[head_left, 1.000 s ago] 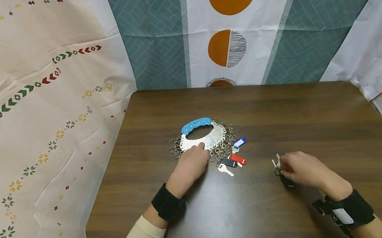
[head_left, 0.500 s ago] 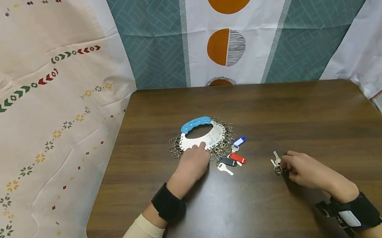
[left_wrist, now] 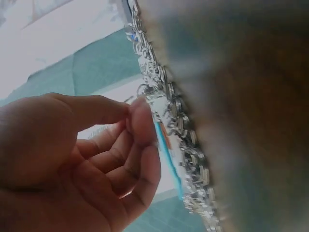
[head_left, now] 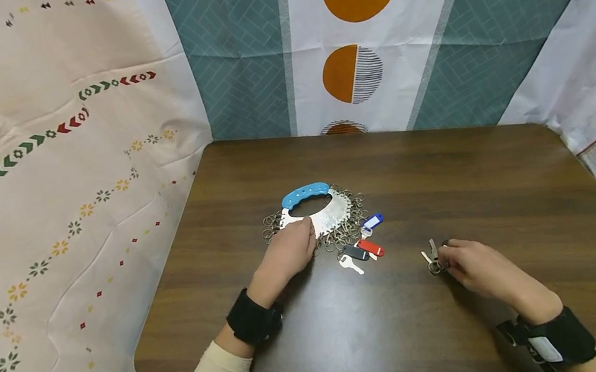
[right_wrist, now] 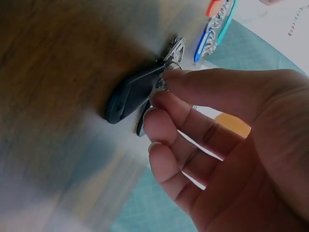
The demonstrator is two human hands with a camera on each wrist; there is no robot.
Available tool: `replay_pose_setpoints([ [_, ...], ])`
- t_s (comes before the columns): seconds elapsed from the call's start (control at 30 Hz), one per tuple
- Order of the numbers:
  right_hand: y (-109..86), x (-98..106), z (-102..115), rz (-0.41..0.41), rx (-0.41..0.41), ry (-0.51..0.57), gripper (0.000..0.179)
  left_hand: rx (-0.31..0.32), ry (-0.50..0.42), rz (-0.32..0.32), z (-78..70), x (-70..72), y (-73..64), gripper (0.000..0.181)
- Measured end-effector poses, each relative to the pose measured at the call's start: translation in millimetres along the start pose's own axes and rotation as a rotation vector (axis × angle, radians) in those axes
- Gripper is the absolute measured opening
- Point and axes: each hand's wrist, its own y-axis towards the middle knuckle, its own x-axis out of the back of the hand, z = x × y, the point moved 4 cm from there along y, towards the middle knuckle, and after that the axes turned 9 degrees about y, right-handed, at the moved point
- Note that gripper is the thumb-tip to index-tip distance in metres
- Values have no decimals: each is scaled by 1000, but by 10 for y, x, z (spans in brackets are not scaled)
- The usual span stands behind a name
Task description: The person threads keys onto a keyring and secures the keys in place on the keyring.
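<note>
A silver metal plate (head_left: 330, 214) with a blue handle (head_left: 305, 194) and many small rings (head_left: 355, 216) round its edge lies on the table. At its near edge is my left hand (head_left: 291, 246), thumb and index fingertips together in a pinch on a small ring (left_wrist: 143, 89). My right hand (head_left: 472, 263) pinches a key ring (right_wrist: 172, 65) between thumb and fingertips, at the right of the table. From it come two silver keys (head_left: 432, 248) and a black car key fob (right_wrist: 135, 92), mostly hidden by the hand in the head view.
Beside the plate lie a blue key tag (head_left: 373, 221), a red key tag (head_left: 371, 248), a dark grey key tag (head_left: 356, 253) and a silver key (head_left: 351, 265). The brown table (head_left: 444, 179) meets patterned curtains (head_left: 239, 80) at its back and left.
My left hand has drawn slightly left and back along the plate's edge, its fingertips closing together. The right hand has moved slightly right and turned the bunch of keys, shifting the fob behind its fingers.
</note>
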Motion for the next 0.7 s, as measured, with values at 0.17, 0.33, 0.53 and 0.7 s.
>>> replay_pose_setpoints([
  [0.17, -5, 19, 9, -111, 57, -68, 31, 56, -153, 6, 106, 15, -1, 13],
  [0.33, -3, 101, 36, -246, 111, -57, 30, 98, -200, 33, 175, 9, -7, 16],
  [0.53, 61, 264, 98, -255, 33, 366, 20, 108, -310, 76, 243, -11, 2, 15],
  [0.7, 258, 247, 183, -237, -45, 899, 7, 137, -502, 69, 225, -51, 77, 10],
])
